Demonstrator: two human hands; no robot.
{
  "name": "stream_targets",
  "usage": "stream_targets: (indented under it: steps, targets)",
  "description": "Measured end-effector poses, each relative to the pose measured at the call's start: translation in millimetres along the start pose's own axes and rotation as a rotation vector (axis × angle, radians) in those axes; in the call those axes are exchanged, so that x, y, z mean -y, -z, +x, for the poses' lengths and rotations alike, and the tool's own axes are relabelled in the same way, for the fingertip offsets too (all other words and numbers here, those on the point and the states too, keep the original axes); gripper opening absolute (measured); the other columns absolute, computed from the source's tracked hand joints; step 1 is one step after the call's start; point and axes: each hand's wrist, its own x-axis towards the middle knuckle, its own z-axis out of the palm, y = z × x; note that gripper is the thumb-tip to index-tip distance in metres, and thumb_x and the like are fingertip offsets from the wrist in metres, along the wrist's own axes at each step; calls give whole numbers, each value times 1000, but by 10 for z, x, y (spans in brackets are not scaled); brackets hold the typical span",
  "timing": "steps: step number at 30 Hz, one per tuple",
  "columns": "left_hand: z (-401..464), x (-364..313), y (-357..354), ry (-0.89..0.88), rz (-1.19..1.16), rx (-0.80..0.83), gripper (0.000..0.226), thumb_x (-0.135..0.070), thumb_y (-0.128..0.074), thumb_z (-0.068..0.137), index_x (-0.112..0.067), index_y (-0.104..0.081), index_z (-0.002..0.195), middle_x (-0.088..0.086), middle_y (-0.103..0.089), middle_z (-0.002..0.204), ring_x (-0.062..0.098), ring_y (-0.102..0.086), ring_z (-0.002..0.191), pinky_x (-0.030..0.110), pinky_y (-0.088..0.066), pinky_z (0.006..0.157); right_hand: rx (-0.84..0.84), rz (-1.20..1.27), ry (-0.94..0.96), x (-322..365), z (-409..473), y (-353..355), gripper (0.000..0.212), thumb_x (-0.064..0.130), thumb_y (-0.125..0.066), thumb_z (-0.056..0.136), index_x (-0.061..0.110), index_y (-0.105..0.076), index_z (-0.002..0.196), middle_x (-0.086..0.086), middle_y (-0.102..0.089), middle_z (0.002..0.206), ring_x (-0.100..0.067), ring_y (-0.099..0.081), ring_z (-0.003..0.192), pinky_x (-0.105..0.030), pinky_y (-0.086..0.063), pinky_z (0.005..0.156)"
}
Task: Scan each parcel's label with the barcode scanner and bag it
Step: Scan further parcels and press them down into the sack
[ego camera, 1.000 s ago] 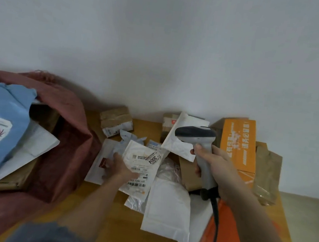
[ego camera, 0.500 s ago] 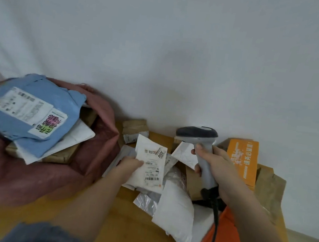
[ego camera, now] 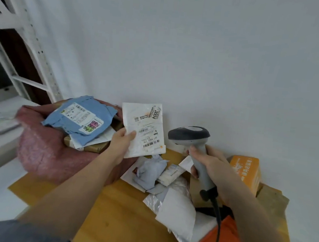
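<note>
a plain white wall fills most of the view, evenly lit. a white metal shelf frame stands at the left. a yellow wooden desk sits against the wall.

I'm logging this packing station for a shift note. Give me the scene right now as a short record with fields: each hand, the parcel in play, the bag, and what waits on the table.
left hand: the left hand holds a white parcel up, label facing the camera
right hand: the right hand grips the scanner, head beside the parcel
bag: pink bag at left, a blue parcel on top
table: wooden table with more parcels, an orange box at right
</note>
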Motion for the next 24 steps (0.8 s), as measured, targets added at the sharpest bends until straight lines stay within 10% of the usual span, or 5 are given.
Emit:
stream_targets:
  steps: [24]
  targets:
    - [-91,-713,540,-107,-90,-144,20,-9,-52,98,-6,-59,117,13,-66,119,33,-64,107,57,-49,95,43,-244,272,543,-630,-364,20,29,-52,98,12,-61,95,-10,-58,67,-13,-54,56,-28,-44,60]
